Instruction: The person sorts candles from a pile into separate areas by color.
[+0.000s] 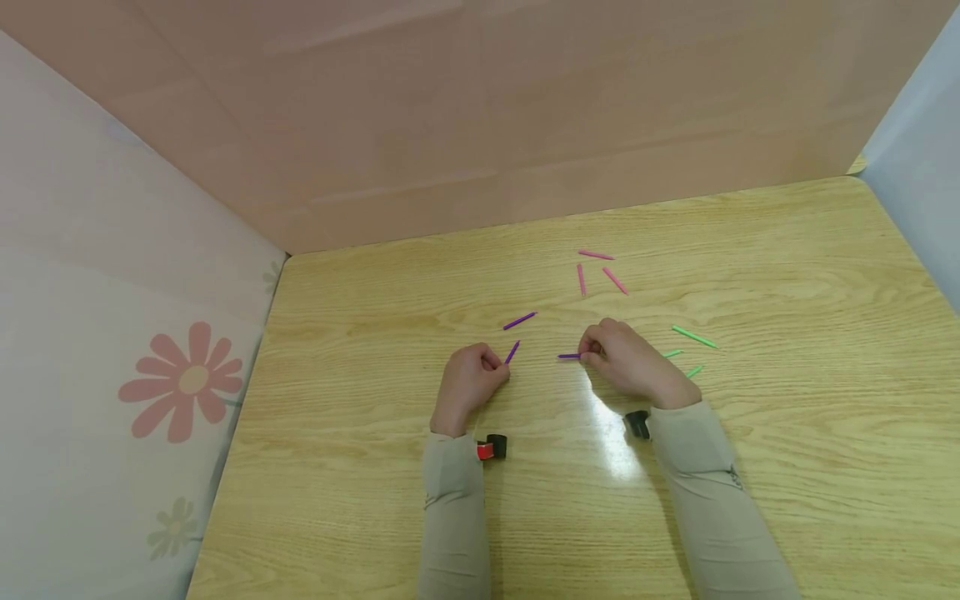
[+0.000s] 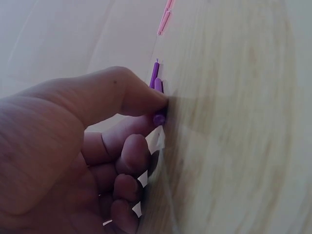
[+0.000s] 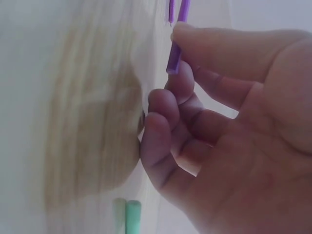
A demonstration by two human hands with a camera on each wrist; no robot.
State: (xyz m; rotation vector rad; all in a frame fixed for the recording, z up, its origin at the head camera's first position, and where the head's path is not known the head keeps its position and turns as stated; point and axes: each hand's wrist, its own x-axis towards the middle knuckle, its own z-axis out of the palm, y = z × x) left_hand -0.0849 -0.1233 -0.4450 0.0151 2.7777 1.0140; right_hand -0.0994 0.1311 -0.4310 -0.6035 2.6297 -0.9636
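Note:
My left hand (image 1: 471, 379) pinches a thin purple candle (image 1: 513, 352) between thumb and forefinger, low over the table. In the left wrist view the end of that candle (image 2: 159, 119) shows just below the thumb tip. My right hand (image 1: 628, 363) holds another purple candle (image 1: 568, 357) by thumb and fingers, its far end pointing left towards the left hand. The right wrist view shows this candle's near end (image 3: 173, 61) sticking out under the thumb. A third purple candle (image 1: 520, 321) lies on the table just beyond the left hand.
Three pink candles (image 1: 615, 281) lie farther back on the wooden table (image 1: 360, 333). Three green candles (image 1: 693, 337) lie right of the right hand, two partly hidden by its wrist. A pinkish sheet (image 1: 480, 125) stands along the back edge, and a flower-patterned one (image 1: 90, 292) at left.

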